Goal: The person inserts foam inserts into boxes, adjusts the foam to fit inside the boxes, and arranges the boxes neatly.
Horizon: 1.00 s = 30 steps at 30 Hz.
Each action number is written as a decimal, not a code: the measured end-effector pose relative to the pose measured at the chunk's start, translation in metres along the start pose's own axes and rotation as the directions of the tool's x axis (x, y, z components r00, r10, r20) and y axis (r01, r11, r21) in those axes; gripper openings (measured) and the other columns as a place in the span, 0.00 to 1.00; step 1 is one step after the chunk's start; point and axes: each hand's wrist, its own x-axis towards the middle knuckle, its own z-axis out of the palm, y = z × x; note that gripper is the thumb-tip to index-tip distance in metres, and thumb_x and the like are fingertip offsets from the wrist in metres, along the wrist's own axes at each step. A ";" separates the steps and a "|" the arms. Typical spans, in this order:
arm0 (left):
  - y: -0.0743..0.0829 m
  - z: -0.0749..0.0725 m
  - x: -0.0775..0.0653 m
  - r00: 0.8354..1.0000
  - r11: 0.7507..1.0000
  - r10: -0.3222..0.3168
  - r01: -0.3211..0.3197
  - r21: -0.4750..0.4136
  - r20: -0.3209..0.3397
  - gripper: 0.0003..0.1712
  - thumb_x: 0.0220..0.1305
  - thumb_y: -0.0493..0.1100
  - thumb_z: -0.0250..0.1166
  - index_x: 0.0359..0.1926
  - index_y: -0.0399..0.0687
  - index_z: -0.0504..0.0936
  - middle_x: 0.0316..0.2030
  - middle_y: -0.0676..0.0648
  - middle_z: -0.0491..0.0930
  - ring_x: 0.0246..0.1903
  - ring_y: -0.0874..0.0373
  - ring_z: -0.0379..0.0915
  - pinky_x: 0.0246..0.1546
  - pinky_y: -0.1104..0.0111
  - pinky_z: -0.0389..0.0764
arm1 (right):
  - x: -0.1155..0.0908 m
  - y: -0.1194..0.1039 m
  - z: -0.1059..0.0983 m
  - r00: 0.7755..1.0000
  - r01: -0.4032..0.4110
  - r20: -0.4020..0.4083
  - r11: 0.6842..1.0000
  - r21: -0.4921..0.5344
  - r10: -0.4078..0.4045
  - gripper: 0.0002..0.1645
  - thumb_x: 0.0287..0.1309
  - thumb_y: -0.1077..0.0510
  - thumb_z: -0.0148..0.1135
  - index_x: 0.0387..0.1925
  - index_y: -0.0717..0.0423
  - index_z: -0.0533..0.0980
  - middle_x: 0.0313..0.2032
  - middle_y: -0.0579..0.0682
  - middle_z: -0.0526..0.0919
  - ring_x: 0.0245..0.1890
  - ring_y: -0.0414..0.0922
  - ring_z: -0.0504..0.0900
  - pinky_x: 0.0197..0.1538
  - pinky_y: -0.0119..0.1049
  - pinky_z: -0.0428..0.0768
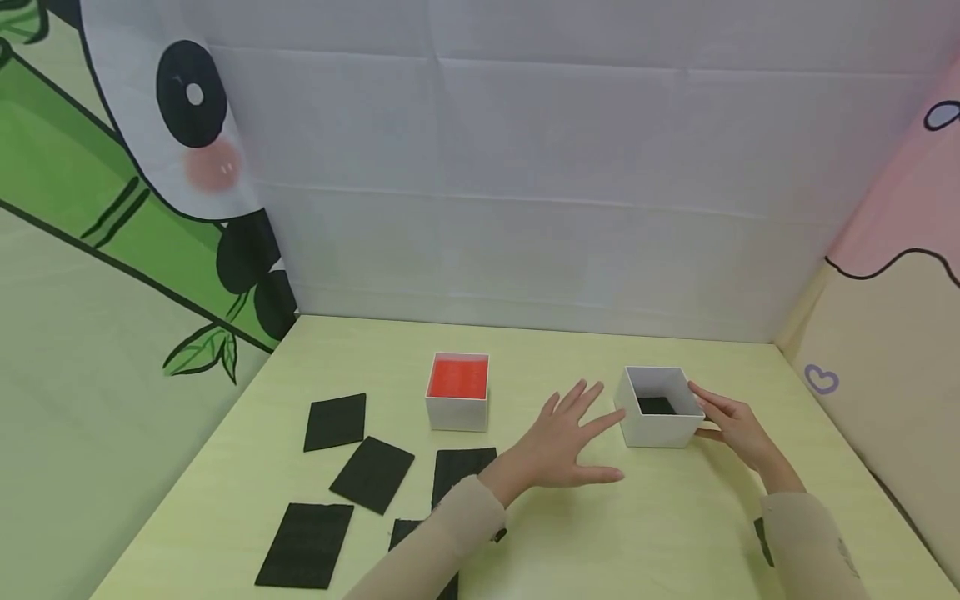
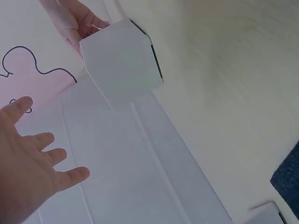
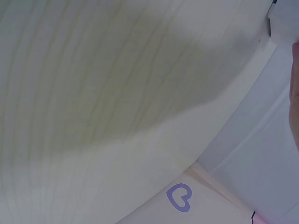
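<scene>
On the right of the table, a white open box (image 1: 660, 432) has a black piece (image 1: 656, 406) at its bottom. My right hand (image 1: 738, 429) touches the right side of this box with extended fingers; the right wrist view catches only a sliver of the hand (image 3: 295, 98). To the left of the box, my left hand (image 1: 564, 440) is spread wide, holding nothing, its fingertips close to the box's left wall. The left wrist view shows those spread fingers and the box (image 2: 121, 65) with the other hand behind it.
Another white box (image 1: 457, 414) with a red inside surface (image 1: 459, 379) stands at the table's middle back. Several black pieces lie on the left, one of them a flat square (image 1: 335, 422). My left forearm partly covers some. Another black piece (image 1: 762, 542) shows beside my right sleeve.
</scene>
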 end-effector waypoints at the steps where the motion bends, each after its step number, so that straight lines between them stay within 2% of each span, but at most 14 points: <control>1: -0.001 0.000 -0.003 1.000 1.000 -0.002 0.002 0.007 0.000 0.41 0.54 0.71 0.48 0.67 0.66 0.53 0.68 0.48 0.39 0.66 0.52 0.29 0.59 0.50 0.46 | 0.000 0.000 0.000 1.000 0.000 -0.001 1.000 -0.003 0.000 0.27 0.65 0.59 0.44 0.61 0.69 0.53 0.48 0.26 0.69 0.46 0.28 0.72 0.39 0.34 0.76; 8: -0.008 0.000 -0.021 1.000 1.000 -0.014 0.014 0.006 0.007 0.41 0.54 0.71 0.48 0.67 0.64 0.54 0.68 0.47 0.41 0.66 0.50 0.30 0.59 0.49 0.46 | -0.001 0.002 0.000 1.000 -0.002 0.001 1.000 -0.009 0.002 0.27 0.65 0.59 0.44 0.61 0.68 0.54 0.48 0.26 0.69 0.45 0.28 0.72 0.39 0.34 0.76; 14: -0.012 -0.004 -0.036 0.999 1.000 -0.024 0.024 -0.007 0.047 0.42 0.54 0.73 0.46 0.67 0.65 0.53 0.68 0.48 0.41 0.66 0.51 0.30 0.58 0.48 0.45 | 0.000 0.000 -0.001 1.000 0.007 0.002 1.000 -0.006 -0.007 0.26 0.66 0.60 0.43 0.61 0.68 0.54 0.49 0.27 0.69 0.45 0.28 0.72 0.39 0.34 0.76; 24: -0.025 -0.009 -0.072 0.989 0.995 -0.089 0.093 -0.026 0.118 0.42 0.54 0.73 0.45 0.67 0.65 0.53 0.68 0.49 0.42 0.66 0.51 0.32 0.59 0.48 0.46 | 0.000 0.000 0.003 0.999 0.037 0.004 0.999 0.011 -0.037 0.25 0.65 0.61 0.44 0.62 0.63 0.57 0.48 0.25 0.70 0.45 0.27 0.72 0.37 0.32 0.77; 30: -0.037 -0.007 -0.089 0.986 0.992 -0.119 0.124 -0.038 0.120 0.41 0.54 0.72 0.47 0.67 0.63 0.56 0.68 0.47 0.45 0.66 0.49 0.35 0.57 0.47 0.48 | -0.002 0.000 0.001 0.999 0.032 0.008 0.999 0.008 -0.032 0.25 0.66 0.61 0.43 0.62 0.63 0.56 0.49 0.26 0.70 0.45 0.27 0.72 0.38 0.33 0.76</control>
